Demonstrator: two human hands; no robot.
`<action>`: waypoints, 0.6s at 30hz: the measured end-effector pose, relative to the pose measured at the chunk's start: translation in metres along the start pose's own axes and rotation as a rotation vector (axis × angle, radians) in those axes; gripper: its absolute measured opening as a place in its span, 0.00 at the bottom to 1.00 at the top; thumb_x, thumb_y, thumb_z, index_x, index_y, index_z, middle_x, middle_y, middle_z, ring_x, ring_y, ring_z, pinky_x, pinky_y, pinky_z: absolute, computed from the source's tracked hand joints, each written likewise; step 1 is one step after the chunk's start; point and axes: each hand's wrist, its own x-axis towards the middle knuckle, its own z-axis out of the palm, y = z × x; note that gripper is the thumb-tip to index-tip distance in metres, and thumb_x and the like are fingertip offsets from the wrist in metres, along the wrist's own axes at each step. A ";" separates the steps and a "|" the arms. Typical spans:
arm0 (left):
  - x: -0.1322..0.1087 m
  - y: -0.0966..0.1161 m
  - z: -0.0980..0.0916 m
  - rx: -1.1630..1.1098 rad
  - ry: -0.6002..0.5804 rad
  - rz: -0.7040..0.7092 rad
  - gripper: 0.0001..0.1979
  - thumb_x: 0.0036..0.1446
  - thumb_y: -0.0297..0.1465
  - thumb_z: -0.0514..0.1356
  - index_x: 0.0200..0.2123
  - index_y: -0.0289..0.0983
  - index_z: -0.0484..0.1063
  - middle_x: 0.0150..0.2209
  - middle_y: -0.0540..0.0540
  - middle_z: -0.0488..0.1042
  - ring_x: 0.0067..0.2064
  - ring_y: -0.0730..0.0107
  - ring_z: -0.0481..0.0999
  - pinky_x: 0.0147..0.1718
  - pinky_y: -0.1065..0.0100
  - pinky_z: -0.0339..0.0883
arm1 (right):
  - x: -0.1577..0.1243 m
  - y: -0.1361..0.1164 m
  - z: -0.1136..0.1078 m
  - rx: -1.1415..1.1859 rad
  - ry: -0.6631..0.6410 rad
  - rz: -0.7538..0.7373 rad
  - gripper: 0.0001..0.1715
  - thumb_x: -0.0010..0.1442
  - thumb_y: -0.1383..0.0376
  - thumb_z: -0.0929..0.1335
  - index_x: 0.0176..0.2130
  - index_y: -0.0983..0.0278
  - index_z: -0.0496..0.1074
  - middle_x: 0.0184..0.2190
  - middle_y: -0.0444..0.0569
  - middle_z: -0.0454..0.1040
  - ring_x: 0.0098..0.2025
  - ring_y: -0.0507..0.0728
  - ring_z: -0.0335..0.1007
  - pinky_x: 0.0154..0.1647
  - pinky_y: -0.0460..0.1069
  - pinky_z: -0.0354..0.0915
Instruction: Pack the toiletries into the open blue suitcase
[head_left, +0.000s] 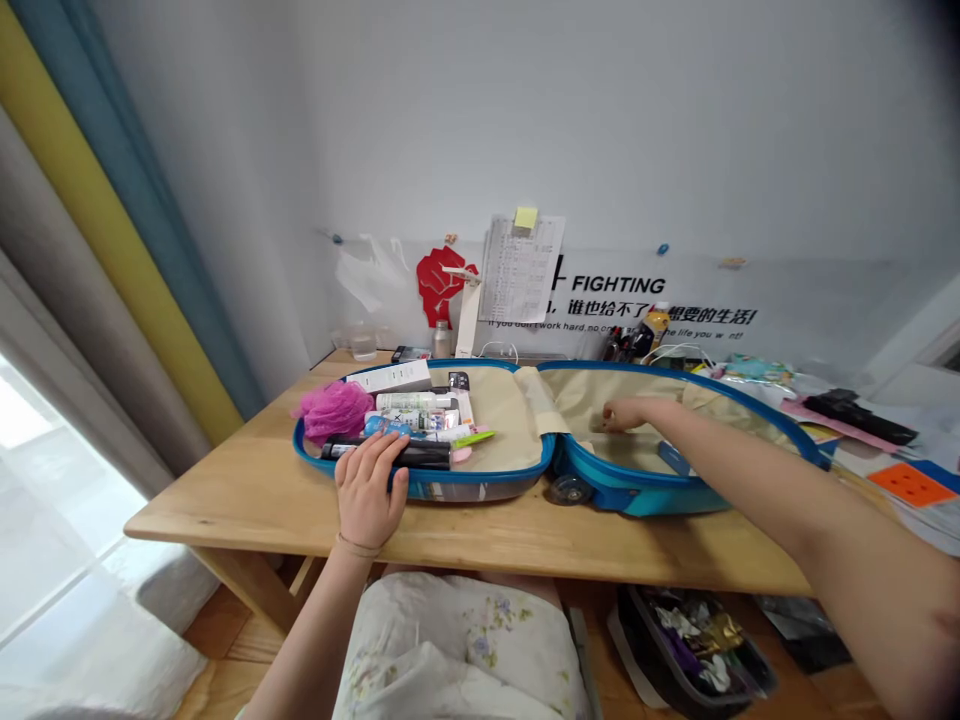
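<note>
A blue suitcase (480, 490) lies opened flat on a wooden table, its beige-lined halves side by side. My left hand (371, 485) rests over the near rim of the left half, fingers stretched over a black cylindrical item (427, 455). Around it in that half are a pink bath puff (337, 408), a white box (394, 378), several bottles and tubes (416, 401) and a bright green slim item (474, 438). My right hand (628, 412) reaches down into the right half, fingers bent together at the lining; what they hold, if anything, is hidden. Nearby lies a small blue item (673, 458).
Behind the suitcase stand a bottle (442, 340), a white lamp (468, 318) and an orange-yellow bottle (654, 330). Papers and an orange card (915, 485) lie at the right. Below the table is a bin (645, 640) with crumpled wrappers. Curtains (135, 220) hang at the left.
</note>
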 end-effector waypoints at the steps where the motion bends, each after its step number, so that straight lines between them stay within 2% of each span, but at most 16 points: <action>1: 0.000 0.000 0.000 -0.002 -0.006 -0.007 0.18 0.65 0.33 0.49 0.54 0.39 0.69 0.53 0.41 0.75 0.57 0.58 0.69 0.58 0.57 0.51 | 0.001 0.003 0.008 -0.004 -0.065 0.016 0.20 0.64 0.57 0.66 0.51 0.64 0.69 0.49 0.52 0.71 0.46 0.55 0.71 0.47 0.55 0.71; 4: 0.000 0.001 -0.001 -0.008 -0.017 -0.022 0.18 0.65 0.34 0.49 0.55 0.40 0.69 0.53 0.41 0.74 0.58 0.58 0.68 0.59 0.57 0.51 | 0.007 0.007 0.021 0.001 -0.251 0.060 0.19 0.64 0.57 0.65 0.51 0.64 0.69 0.50 0.52 0.71 0.47 0.55 0.70 0.47 0.55 0.70; 7: -0.001 0.001 -0.001 -0.002 -0.021 -0.022 0.18 0.65 0.34 0.48 0.55 0.40 0.69 0.53 0.41 0.74 0.58 0.58 0.68 0.59 0.57 0.51 | 0.013 0.007 0.026 0.030 -0.303 0.054 0.19 0.64 0.57 0.65 0.50 0.64 0.70 0.49 0.51 0.72 0.46 0.55 0.71 0.47 0.55 0.70; 14: 0.000 0.002 -0.001 0.006 -0.026 -0.028 0.18 0.66 0.34 0.48 0.54 0.40 0.69 0.53 0.41 0.74 0.59 0.58 0.68 0.59 0.57 0.51 | 0.013 -0.002 0.032 0.120 -0.229 -0.004 0.16 0.64 0.58 0.65 0.48 0.63 0.70 0.48 0.51 0.72 0.46 0.54 0.71 0.47 0.54 0.70; 18: 0.000 0.002 0.000 -0.003 -0.028 -0.032 0.18 0.66 0.34 0.48 0.55 0.40 0.69 0.53 0.41 0.74 0.58 0.58 0.68 0.59 0.57 0.51 | 0.004 -0.008 0.027 0.169 -0.114 0.023 0.15 0.65 0.57 0.64 0.48 0.62 0.71 0.49 0.52 0.72 0.45 0.52 0.70 0.46 0.52 0.70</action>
